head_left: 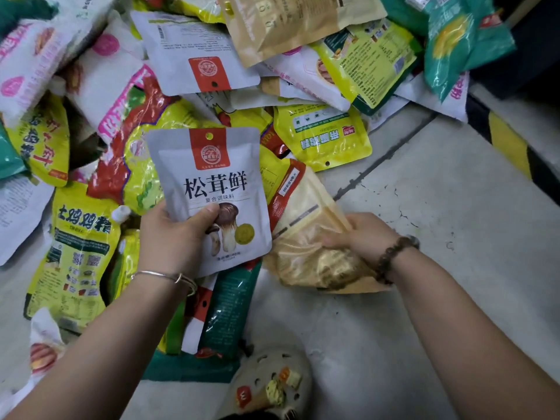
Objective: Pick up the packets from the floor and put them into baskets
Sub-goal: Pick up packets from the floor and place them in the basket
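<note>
packets (212, 40) on floor (424, 207); white mushroom packet (212, 189) in left hand (172, 234)

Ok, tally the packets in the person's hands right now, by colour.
White packet, held in the left hand: 1
Tan packet, gripped by the right hand low at the floor: 1
Total: 2

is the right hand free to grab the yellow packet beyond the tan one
Probably not yet: the right hand grips the tan packet. The yellow packet itself lies mostly uncovered, so nothing else seems to block it.
</note>
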### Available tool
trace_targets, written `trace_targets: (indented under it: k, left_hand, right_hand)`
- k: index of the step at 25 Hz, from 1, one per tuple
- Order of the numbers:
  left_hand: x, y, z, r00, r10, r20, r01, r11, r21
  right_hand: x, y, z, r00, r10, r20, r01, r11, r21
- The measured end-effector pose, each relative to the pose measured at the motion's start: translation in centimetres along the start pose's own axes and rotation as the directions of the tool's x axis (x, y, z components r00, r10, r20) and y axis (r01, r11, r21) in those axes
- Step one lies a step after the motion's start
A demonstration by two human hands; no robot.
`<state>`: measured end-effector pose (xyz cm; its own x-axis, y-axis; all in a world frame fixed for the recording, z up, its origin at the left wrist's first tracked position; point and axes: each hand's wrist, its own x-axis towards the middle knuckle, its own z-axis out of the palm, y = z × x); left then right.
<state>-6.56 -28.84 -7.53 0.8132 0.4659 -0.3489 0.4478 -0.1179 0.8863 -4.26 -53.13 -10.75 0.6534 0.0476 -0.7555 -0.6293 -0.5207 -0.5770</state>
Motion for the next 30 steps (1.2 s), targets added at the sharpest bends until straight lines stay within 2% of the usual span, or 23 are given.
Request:
trace_targets:
  k: [3,5,11,16,19,22,26,30]
  left_hand:
    - [-0.6,0.3,1.6,0.997,0.045,0.061,-0.047,0.999,0.025]
    - [-0.8,0.3,2.4,0.993,0.073,0.097,-0.079,0.995,0.062]
    - [-1.8,0.9,5.9,0.965,0.089,0.248,-0.109,0.992,0.067]
    - [-4.6,4.4,11.0,0.888,0.183,0.421,-0.145,0.982,-0.121]
    - [-6.0,7.4,13.1,0.816,0.273,0.510,-0.190,0.959,-0.209]
    - [-7.0,11.0,14.1,0.724,0.375,0.579,-0.279,0.927,-0.251]
    - [-8.6,15.3,15.0,0.634,0.472,0.613,-0.340,0.881,-0.328]
    - [-11.3,19.7,16.7,0.589,0.519,0.620,-0.309,0.853,-0.420]
  right_hand:
    - [-2.5,2.9,-2.5,0.986,-0.034,-0.164,0.048,0.995,0.082]
    - [-3.8,4.4,-3.7,0.960,-0.045,-0.275,0.106,0.972,0.210]
    - [-7.8,8.1,-6.4,0.854,-0.105,-0.510,0.368,0.815,0.448]
    - [-11.3,8.6,-9.9,0.698,-0.108,-0.708,0.567,0.686,0.455]
    - [-12.9,7.6,-12.4,0.637,-0.067,-0.768,0.606,0.659,0.445]
    - [-15.4,5.9,-14.9,0.562,-0.017,-0.827,0.621,0.669,0.409]
    - [-20.0,3.9,-17.5,0.474,-0.039,-0.880,0.646,0.695,0.317]
    - [-24.7,1.2,-21.2,0.373,-0.102,-0.922,0.673,0.714,0.193]
